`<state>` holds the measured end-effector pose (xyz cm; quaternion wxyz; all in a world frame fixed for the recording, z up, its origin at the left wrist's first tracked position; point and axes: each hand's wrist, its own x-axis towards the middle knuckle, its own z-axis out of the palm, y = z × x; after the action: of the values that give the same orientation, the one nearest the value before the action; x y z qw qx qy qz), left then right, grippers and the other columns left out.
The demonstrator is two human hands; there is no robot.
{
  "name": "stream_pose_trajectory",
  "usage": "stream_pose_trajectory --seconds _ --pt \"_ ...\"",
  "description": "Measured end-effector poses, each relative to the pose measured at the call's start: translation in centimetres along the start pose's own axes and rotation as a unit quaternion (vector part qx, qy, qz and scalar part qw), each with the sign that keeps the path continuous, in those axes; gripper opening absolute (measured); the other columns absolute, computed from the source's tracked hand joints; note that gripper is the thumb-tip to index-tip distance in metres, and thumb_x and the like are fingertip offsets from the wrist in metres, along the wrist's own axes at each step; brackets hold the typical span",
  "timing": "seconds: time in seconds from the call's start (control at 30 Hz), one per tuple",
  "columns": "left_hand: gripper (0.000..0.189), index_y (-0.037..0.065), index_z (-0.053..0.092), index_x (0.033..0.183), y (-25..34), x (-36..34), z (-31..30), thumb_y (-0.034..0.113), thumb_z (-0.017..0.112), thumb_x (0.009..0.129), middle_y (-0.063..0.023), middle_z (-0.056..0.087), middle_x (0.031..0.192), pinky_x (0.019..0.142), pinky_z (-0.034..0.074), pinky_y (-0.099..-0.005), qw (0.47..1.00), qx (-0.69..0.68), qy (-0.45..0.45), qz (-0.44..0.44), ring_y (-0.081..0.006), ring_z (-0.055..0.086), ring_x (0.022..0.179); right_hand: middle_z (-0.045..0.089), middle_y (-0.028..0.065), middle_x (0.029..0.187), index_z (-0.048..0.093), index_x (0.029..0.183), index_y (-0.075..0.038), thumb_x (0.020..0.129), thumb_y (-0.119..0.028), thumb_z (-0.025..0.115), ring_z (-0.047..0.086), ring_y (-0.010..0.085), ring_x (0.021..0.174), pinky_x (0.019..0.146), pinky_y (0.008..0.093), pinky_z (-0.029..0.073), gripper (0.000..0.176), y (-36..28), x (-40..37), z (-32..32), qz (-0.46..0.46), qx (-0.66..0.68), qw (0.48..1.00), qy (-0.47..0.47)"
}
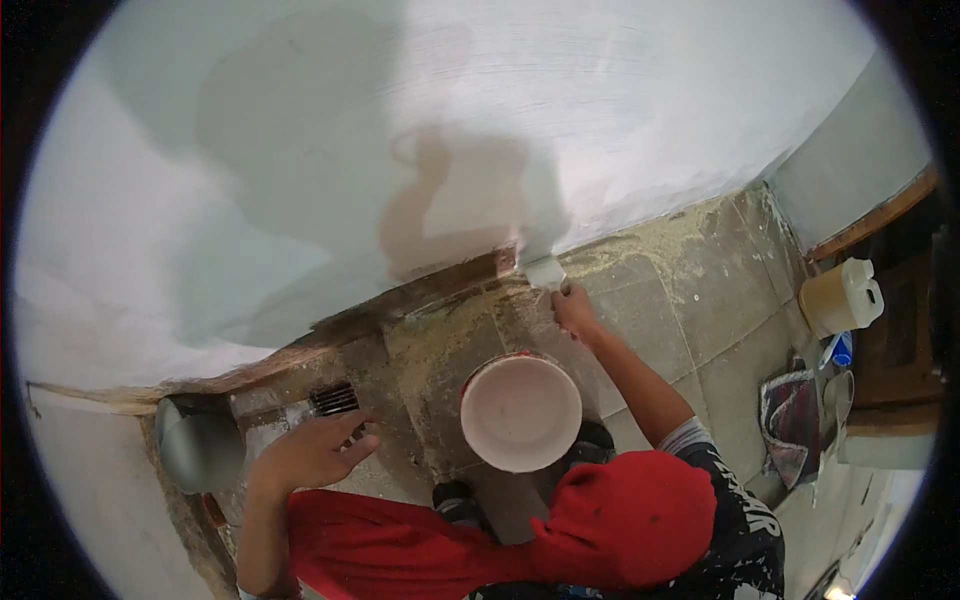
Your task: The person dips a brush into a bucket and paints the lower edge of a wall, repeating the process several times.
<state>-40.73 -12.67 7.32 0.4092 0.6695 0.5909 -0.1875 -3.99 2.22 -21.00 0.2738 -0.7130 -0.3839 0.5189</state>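
Note:
My right hand is closed around a flat, white-bladed tool; whether it is a scraper or a brush cannot be made out. The blade is at the foot of the white wall, by the strip where wall and floor meet. Apart from anything, my left hand hangs with its fingers loosely bent and the thumb separate, nothing visible in it. Below and between my hands stands a round white bucket, pale inside, in front of my feet.
A dark floor grate lies near my left hand, beside a grey cylindrical object. On the right are a yellowish jerrycan, a crumpled cloth and wooden furniture. Pale dust covers the tiled floor along the wall.

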Motion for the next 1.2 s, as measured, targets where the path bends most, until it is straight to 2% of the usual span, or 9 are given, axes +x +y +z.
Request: stream_pose_trajectory --seconds 0.07,0.17,0.33,0.67,0.83,0.93,1.07,1.13,1.2 --pt "0.055 0.011 0.049 0.143 -0.1 0.0 0.0 0.048 0.049 0.102 -0.021 0.064 0.126 0.095 0.051 -0.0439 1.0 0.001 0.004 0.012 -0.0366 0.064 0.112 0.058 0.0086 0.067 0.054 0.102 -0.002 0.094 -0.027 0.055 0.053 0.0195 0.046 0.036 0.0369 0.037 0.026 -0.6 0.1 0.0 -0.006 -0.006 1.0 -0.008" --pt "0.054 0.01 0.049 0.142 0.7 -0.1 -0.5 0.047 0.05 0.102 -0.0215 0.064 0.126 0.096 0.05 -0.0438 1.0 0.009 -0.011 -0.017 -0.0372 0.063 0.113 0.054 0.0025 0.063 0.056 0.093 -0.007 0.095 -0.027 0.059 0.045 0.0115 0.041 0.032 0.0304 0.028 0.02 -3.1 -2.7 -1.1 -0.043 0.048 0.998 0.028" --pt "0.053 0.01 0.05 0.141 0.1 0.7 -0.3 0.047 0.049 0.102 -0.0216 0.063 0.126 0.097 0.049 -0.0437 1.0 0.004 -0.004 0.006 -0.037 0.062 0.114 0.053 0.0007 0.07 0.053 0.1 -0.008 0.099 -0.021 0.058 0.042 0.0071 0.044 0.036 0.0254 0.031 0.014 -6.2 -8.2 -4.7 -0.187 0.221 0.957 -0.003" --pt "0.049 0.006 0.052 0.135 -0.2 0.7 -0.1 0.043 0.05 0.102 -0.0222 0.067 0.116 0.091 0.051 -0.0448 1.0 -0.007 0.012 0.025 -0.0369 0.065 0.106 0.056 0.004 0.07 0.057 0.099 -0.001 0.096 -0.025 0.06 0.051 0.0118 0.053 0.044 0.0318 0.04 0.024 1.4 -3.2 0.2 -0.043 0.07 0.996 0.019" --pt "0.049 0.005 0.053 0.135 0.3 0.4 -0.2 0.041 0.051 0.102 -0.0214 0.067 0.116 0.091 0.051 -0.0446 0.999 0.005 0.033 0.019 -0.0368 0.066 0.105 0.06 0.0059 0.074 0.058 0.097 -0.004 0.095 -0.023 0.059 0.053 0.012 0.052 0.041 0.0289 0.04 0.019 -3.4 -3.7 -0.2 -0.006 0.034 0.999 0.004" --pt "0.05 0.004 0.053 0.136 0.7 0.4 -0.5 0.041 0.051 0.102 -0.0218 0.068 0.114 0.091 0.052 -0.0444 1.0 0.007 0.017 0.008 -0.037 0.067 0.104 0.057 0.0028 0.072 0.058 0.101 -0.001 0.097 -0.02 0.058 0.049 0.0098 0.055 0.048 0.029 0.04 0.019 -5.4 -5.5 -1.9 -0.118 0.131 0.984 -0.005" --pt "0.049 0.005 0.052 0.136 0.7 0.8 -0.6 0.04 0.052 0.102 -0.0221 0.068 0.114 0.09 0.052 -0.044 1.0 -0.008 0.012 0.013 -0.0367 0.067 0.103 0.057 0.0016 0.072 0.058 0.103 0.0 0.098 -0.018 0.057 0.048 0.0079 0.055 0.048 0.0263 0.038 0.018 -8.6 -10.3 -6.1 -0.149 0.185 0.971 -0.012" --pt "0.049 0.005 0.053 0.136 0.9 0.7 -0.6 0.039 0.052 0.101 -0.0218 0.068 0.114 0.09 0.052 -0.0437 1.0 -0.007 0.005 0.003 -0.0362 0.067 0.103 0.053 -0.001 0.071 0.054 0.1 -0.008 0.097 -0.02 0.058 0.042 0.0059 0.047 0.039 0.0234 0.028 0.013 -8.1 -10.5 -8.0 -0.187 0.19 0.964 -0.009" --pt "0.049 0.005 0.053 0.135 0.7 0.3 -0.5 0.039 0.053 0.101 -0.0214 0.068 0.114 0.091 0.052 -0.0435 1.0 -0.003 -0.005 -0.007 -0.0359 0.067 0.103 0.054 -0.0007 0.071 0.054 0.1 -0.007 0.097 -0.02 0.058 0.042 0.0063 0.047 0.039 0.0237 0.029 0.014 -5.7 -8.6 -9.2 -0.151 0.154 0.976 -0.008"
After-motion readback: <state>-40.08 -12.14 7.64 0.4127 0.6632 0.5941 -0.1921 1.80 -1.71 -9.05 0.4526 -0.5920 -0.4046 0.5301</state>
